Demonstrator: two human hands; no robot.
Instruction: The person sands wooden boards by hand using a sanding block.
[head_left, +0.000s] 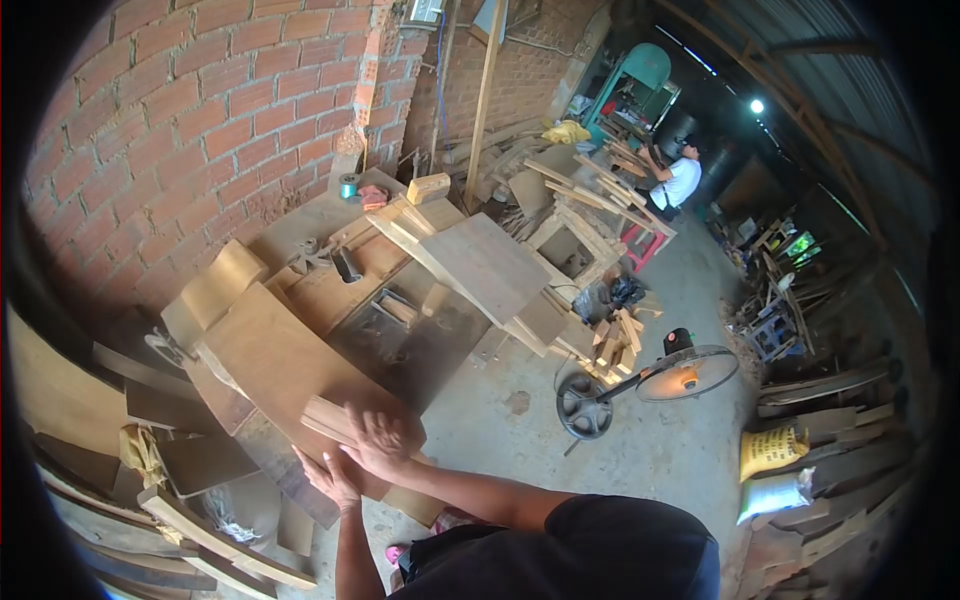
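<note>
My right hand (382, 446) lies over the near right end of a short stack of wooden strips (325, 419), its fingers bent around that end. The strips rest on a large brown wooden board (285, 345), which slopes across the workbench. My left hand (334, 481) is beside the board's near edge, fingers stretched out and pointing toward the strips. It appears to hold nothing, though whether it touches the edge is unclear. The right palm and part of the strips are hidden under my fingers.
Behind the board, the workbench carries a flat panel (487, 268), a wood block (429, 188) and a wire spool (348, 185). A standing fan (687, 375) is to the right. Curved wood pieces (225, 540) lie lower left. A person (676, 185) works farther back.
</note>
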